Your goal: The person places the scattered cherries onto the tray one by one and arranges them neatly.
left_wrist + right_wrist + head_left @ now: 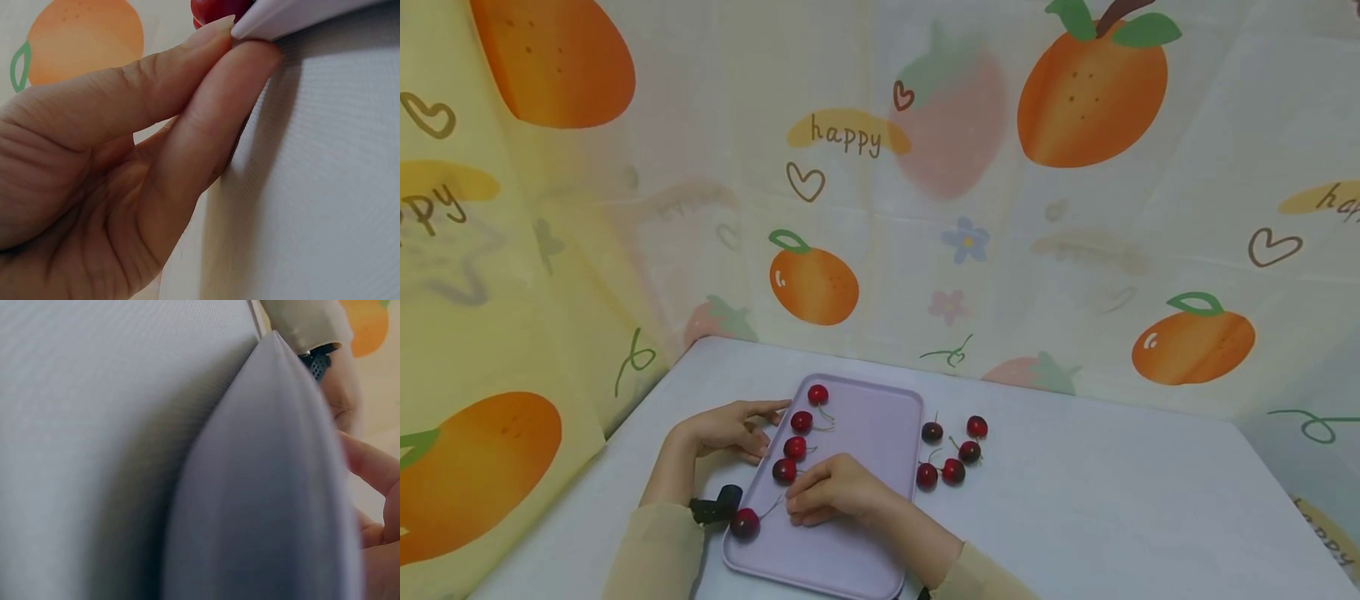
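My left hand (pixel 727 429) pinches the left edge of a pale purple tray (pixel 868 417) between thumb and a finger, seen close in the left wrist view. Over the tray's near half is my right hand (pixel 838 492), its fingers bent and its fingertips close together. Beside those fingertips ends the stem of a cherry (pixel 746 523) at the tray's near left edge; whether they pinch the stem cannot be made out. Several more cherries (pixel 794 448) lie in a slanting row along the left side. In the right wrist view the tray's side hides much of the right hand.
To the right of the tray, several cherries (pixel 953 472) lie on the white table (pixel 1097 500). A fruit-patterned curtain (pixel 880 217) stands behind and to the left. A black device (pixel 718 504) is strapped to the left wrist, close to the tray's near left edge.
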### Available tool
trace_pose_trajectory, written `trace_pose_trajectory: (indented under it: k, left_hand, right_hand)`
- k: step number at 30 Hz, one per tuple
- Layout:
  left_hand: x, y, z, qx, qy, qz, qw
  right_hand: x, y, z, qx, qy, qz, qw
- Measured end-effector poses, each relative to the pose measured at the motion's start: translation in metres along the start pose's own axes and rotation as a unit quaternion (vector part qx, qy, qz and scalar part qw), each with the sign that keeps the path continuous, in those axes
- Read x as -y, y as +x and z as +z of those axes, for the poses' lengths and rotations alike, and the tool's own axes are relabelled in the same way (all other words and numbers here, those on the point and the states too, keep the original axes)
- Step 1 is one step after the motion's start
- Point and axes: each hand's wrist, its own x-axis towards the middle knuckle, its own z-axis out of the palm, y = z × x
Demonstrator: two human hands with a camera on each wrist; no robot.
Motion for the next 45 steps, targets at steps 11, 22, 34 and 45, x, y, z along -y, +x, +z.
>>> trace_pose_trajectory:
  k: [11, 22, 34, 45]
  left_hand:
    - [-0.001, 0.0, -0.002, 0.002, 0.0, 0.0, 1.0]
    - [0.001, 0.003, -0.002, 0.001, -0.006, -0.007, 1.0]
    - [0.0, 0.001, -0.002, 0.004, -0.005, 0.001, 1.0]
    - [0.002, 0.001, -0.001, 0.006, -0.001, 0.001, 1.0]
  right_hand:
    - [0.003, 0.001, 0.003, -0.012, -0.016, -0.015, 0.9997]
    - [0.005, 0.005, 0.006, -0.024, -0.05, -0.033, 0.9979]
    - [0.006, 0.01, 0.014, -0.022, -0.066, -0.06, 0.9958]
    - [0.003, 0.012, 0.019, -0.023, -0.105, -0.073, 0.9915]
